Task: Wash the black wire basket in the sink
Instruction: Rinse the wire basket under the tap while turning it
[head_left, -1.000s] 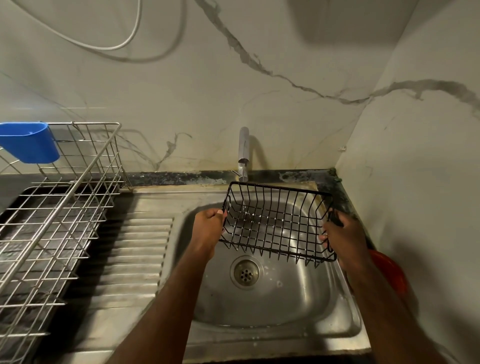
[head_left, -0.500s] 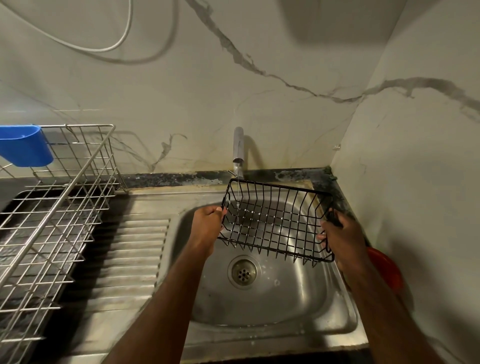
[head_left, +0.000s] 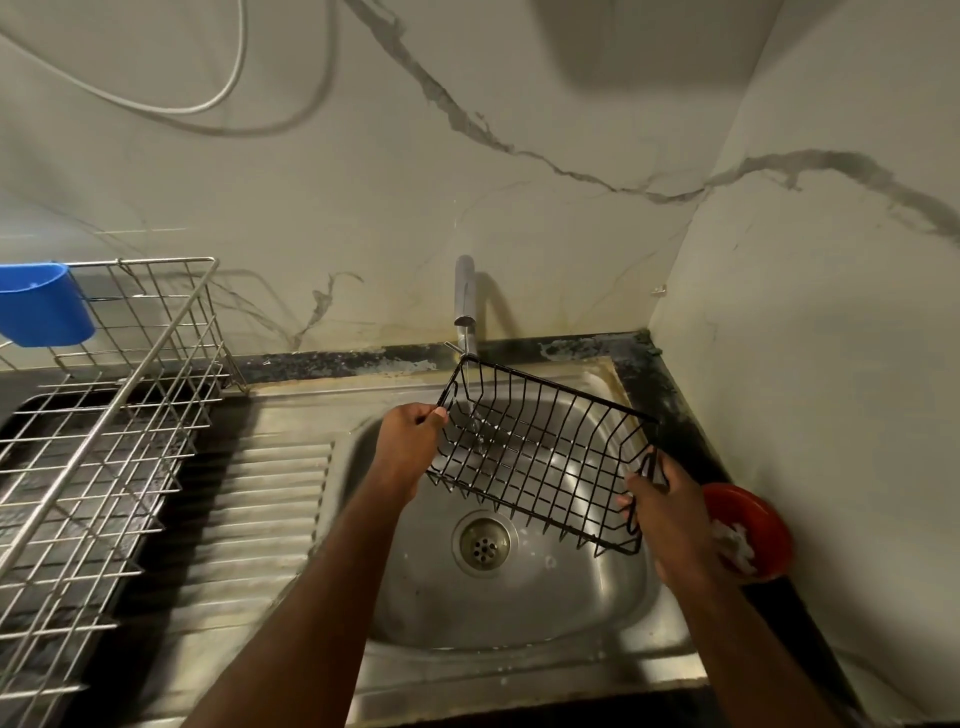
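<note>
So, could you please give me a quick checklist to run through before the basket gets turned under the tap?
1. Left hand grips the black wire basket at its left rim: ok.
2. Right hand grips its right end: ok.
3. Water from the tap lands inside the basket: ok.
4. Basket held over the sink: ok.
5. Drain unblocked: ok.
6. Basket free of residue: cannot tell.

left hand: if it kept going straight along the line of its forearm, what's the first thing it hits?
Probably the black wire basket itself: the left hand already grips its left rim. Past that, the line runs up towards the tap and the back wall. With only one view, depth is uncertain.
</note>
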